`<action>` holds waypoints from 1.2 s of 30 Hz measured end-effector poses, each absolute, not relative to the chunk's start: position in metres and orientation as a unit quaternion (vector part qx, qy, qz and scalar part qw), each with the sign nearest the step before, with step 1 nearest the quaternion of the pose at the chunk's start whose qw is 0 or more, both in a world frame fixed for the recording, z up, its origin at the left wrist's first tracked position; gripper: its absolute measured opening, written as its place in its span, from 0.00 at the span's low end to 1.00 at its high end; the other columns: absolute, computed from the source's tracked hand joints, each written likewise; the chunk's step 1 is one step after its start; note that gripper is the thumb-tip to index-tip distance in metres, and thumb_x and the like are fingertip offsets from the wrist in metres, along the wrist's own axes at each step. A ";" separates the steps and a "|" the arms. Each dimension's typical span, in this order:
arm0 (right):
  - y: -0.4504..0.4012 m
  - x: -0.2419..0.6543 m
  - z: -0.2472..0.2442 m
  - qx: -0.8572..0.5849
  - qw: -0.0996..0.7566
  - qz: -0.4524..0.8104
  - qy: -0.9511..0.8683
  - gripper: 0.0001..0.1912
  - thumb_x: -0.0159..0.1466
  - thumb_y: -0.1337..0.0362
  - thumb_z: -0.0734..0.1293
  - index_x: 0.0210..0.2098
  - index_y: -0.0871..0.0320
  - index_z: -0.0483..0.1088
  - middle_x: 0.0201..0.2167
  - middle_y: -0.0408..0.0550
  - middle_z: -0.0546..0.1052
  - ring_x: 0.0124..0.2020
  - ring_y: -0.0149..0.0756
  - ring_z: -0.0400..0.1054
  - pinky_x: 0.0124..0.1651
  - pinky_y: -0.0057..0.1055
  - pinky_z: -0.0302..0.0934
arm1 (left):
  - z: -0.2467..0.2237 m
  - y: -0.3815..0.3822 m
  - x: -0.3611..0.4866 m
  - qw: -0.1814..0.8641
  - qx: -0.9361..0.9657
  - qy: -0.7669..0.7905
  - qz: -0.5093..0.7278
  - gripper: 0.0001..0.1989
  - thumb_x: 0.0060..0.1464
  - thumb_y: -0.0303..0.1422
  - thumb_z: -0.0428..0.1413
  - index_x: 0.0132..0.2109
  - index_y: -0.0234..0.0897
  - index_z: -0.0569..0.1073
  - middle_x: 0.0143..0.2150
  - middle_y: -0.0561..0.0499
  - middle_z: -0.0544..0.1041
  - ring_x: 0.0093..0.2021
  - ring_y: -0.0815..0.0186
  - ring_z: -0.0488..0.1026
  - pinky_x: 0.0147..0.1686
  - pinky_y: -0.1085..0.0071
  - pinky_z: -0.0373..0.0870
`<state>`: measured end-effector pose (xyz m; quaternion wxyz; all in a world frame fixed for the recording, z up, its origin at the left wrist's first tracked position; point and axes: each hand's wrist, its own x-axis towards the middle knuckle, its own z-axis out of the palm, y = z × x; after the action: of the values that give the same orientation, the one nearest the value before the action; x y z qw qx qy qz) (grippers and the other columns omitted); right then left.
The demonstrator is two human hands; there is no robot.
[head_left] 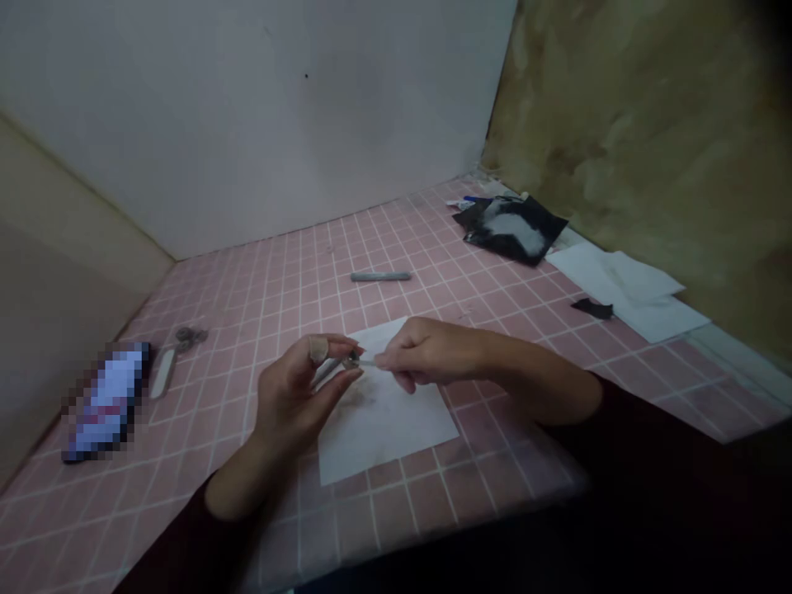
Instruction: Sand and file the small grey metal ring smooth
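Note:
My left hand (303,379) pinches a small, dark, ring-like piece (351,361) between thumb and fingertips. A tan band (318,349) wraps one of its fingers. My right hand (426,351) is closed around a thin pale strip (367,362), whose tip meets the small piece; whether it goes inside cannot be made out. Both hands are above a white paper sheet (396,445) with brownish dust (364,398) on it. Part of a grey rod (326,373) shows between my left thumb and fingers; whether it is held or lies behind is unclear.
Beyond the paper lies a grey rod-like bar (380,276). At left are a blurred-out device (111,400), a white stick (163,373) and small grey round pieces (190,335). Black sheets (513,229), white papers (624,285) and a black scrap (592,308) lie at right. Walls enclose the pink tiled surface.

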<state>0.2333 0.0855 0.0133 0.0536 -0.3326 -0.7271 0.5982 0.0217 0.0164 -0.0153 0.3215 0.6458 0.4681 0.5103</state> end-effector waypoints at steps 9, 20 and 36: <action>0.085 0.234 0.019 -0.321 0.070 0.542 -0.774 0.23 0.68 0.58 0.60 0.20 0.62 0.67 0.14 0.37 0.59 0.18 0.24 0.53 0.27 0.27 0.47 | -0.014 0.018 0.020 0.359 0.641 0.434 0.521 0.11 0.50 0.25 0.66 0.42 0.40 0.77 0.42 0.48 0.78 0.45 0.60 0.76 0.50 0.61 0.76; 0.085 0.236 0.021 -0.318 0.096 0.465 -0.820 0.22 0.67 0.59 0.59 0.19 0.62 0.66 0.16 0.39 0.62 0.21 0.25 0.55 0.30 0.29 0.47 | -0.009 0.019 0.018 0.438 0.598 0.453 0.495 0.10 0.51 0.27 0.65 0.42 0.37 0.78 0.41 0.49 0.79 0.40 0.65 0.77 0.40 0.71 0.77; 0.082 0.234 0.022 -0.334 0.057 0.402 -0.851 0.21 0.66 0.61 0.59 0.19 0.61 0.64 0.15 0.38 0.59 0.21 0.25 0.54 0.29 0.29 0.45 | -0.015 0.026 0.013 0.590 0.538 0.428 0.424 0.09 0.52 0.28 0.65 0.42 0.37 0.78 0.36 0.50 0.81 0.37 0.65 0.79 0.40 0.71 0.76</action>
<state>0.2342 0.0816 0.0224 0.0566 -0.3337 -0.8506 0.4025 0.0131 0.0256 -0.0153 0.5897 0.5375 0.4281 0.4243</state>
